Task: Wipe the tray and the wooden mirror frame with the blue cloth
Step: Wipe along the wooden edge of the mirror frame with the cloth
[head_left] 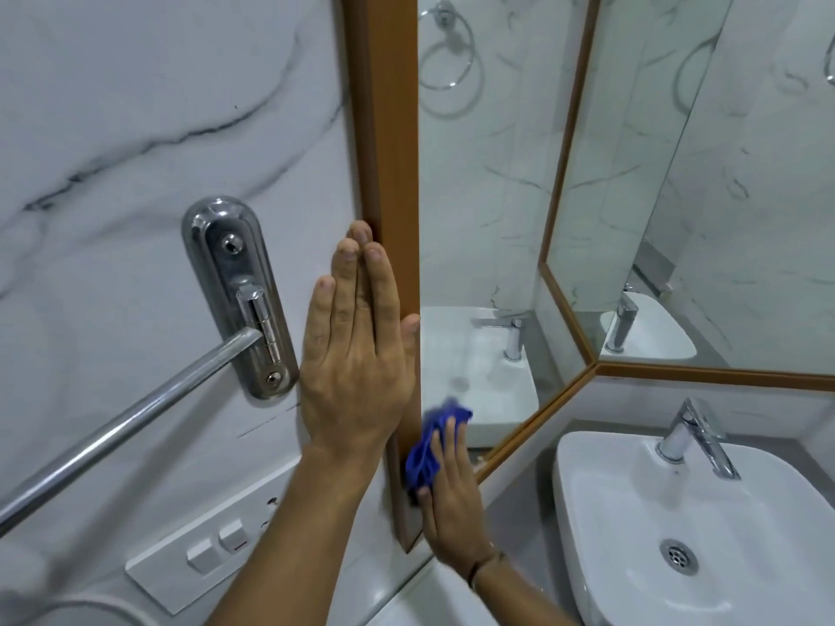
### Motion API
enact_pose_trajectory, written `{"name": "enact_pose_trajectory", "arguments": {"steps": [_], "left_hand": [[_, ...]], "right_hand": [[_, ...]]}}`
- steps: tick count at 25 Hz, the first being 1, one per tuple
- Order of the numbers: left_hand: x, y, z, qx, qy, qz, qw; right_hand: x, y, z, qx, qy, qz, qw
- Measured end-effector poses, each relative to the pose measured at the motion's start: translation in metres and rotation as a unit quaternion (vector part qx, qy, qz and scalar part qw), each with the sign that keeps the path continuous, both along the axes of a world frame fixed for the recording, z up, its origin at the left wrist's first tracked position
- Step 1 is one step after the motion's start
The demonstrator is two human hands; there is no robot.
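Note:
The wooden mirror frame [391, 128] runs as a brown vertical bar down the middle of the view, with the mirror glass [479, 196] to its right. My left hand [357, 350] lies flat, fingers together, against the frame's left edge and the marble wall. Lower down, my right hand [452, 503] presses the bunched blue cloth [429, 449] onto the frame's bottom end near the mirror's lower left corner. No tray is in view.
A chrome towel bar [135, 422] with its mount [239, 295] juts from the wall at left. A white switch plate [212, 544] sits below it. A white basin [705, 535] with a chrome tap [696, 440] stands at lower right.

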State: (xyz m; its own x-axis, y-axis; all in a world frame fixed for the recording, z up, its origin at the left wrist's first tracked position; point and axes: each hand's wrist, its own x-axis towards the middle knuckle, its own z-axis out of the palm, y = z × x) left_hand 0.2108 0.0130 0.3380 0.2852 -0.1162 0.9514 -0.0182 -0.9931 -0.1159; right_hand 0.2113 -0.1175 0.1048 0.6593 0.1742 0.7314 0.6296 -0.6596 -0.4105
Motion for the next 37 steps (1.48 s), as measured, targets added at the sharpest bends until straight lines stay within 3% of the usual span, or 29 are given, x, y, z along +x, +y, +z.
{"name": "enact_pose_trajectory", "arguments": {"steps": [2, 7, 9, 11, 14, 16, 18, 23, 26, 28, 33, 35, 37], "left_hand": [[0.001, 0.0, -0.005, 0.008, -0.005, -0.005, 1.0], [0.003, -0.001, -0.009, -0.016, -0.012, -0.012, 1.0], [0.002, 0.0, -0.025, -0.012, -0.01, -0.004, 1.0], [-0.007, 0.0, -0.051, -0.016, 0.028, -0.015, 0.999], [-0.017, -0.01, -0.101, -0.043, 0.078, -0.023, 0.996], [-0.016, -0.016, -0.129, -0.062, 0.087, -0.031, 0.994], [-0.013, -0.018, -0.145, -0.066, 0.093, -0.019, 0.993], [-0.009, -0.016, -0.161, -0.064, 0.068, -0.023, 0.995], [-0.005, -0.018, -0.168, -0.068, 0.055, -0.032, 0.996], [-0.004, -0.018, -0.166, -0.074, 0.059, -0.033, 0.995], [-0.002, -0.022, -0.171, -0.073, 0.039, -0.037, 0.996], [-0.003, -0.021, -0.172, -0.073, 0.051, -0.036, 0.995], [-0.005, -0.02, -0.174, -0.069, 0.051, -0.031, 0.996]], "right_hand": [[0.003, -0.002, -0.009, -0.01, -0.04, 0.003, 0.999], [0.08, 0.013, 0.159, 0.133, -0.195, 0.044, 0.971], [0.092, 0.017, 0.16, 0.157, -0.209, 0.028, 0.965], [0.064, 0.023, 0.094, 0.138, -0.147, 0.037, 0.979], [0.006, 0.034, -0.038, 0.175, 0.076, 0.009, 0.982], [-0.008, 0.041, -0.088, 0.268, 0.222, -0.046, 0.936], [0.003, 0.043, -0.094, 0.357, 0.291, -0.074, 0.884], [0.083, -0.002, -0.029, 0.542, 0.225, -0.217, 0.78], [0.174, -0.096, 0.006, 0.643, 0.233, -0.225, 0.694], [0.191, -0.117, 0.02, 0.685, 0.24, -0.217, 0.653], [0.089, 0.003, -0.031, 0.713, 0.254, -0.131, 0.64], [0.049, 0.044, -0.042, 0.651, 0.268, -0.182, 0.686], [0.065, 0.037, -0.023, 0.619, 0.263, -0.196, 0.714]]}}
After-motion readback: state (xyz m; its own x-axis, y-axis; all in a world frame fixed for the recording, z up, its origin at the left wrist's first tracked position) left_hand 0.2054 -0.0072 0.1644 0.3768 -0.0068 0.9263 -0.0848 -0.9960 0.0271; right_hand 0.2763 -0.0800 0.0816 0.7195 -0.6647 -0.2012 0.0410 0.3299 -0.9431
